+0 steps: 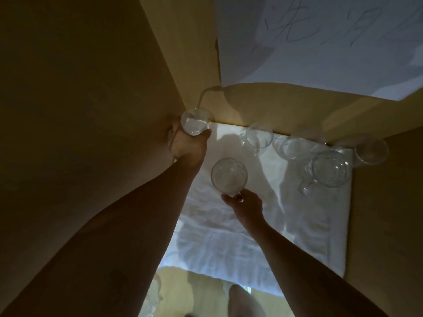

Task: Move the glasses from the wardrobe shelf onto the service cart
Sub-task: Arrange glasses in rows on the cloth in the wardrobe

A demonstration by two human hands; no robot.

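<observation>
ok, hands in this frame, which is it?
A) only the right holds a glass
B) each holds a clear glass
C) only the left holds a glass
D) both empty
B: the left hand grips a clear round glass by the wardrobe's left wall, and the right hand holds another clear glass over the white cloth shelf liner; more glasses stand at the back right.

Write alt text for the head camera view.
Each bare hand grips a clear glass cup, left hand near the wooden side wall, right hand mid-shelf. Four more clear glass mugs stand on the white cloth behind.
</observation>
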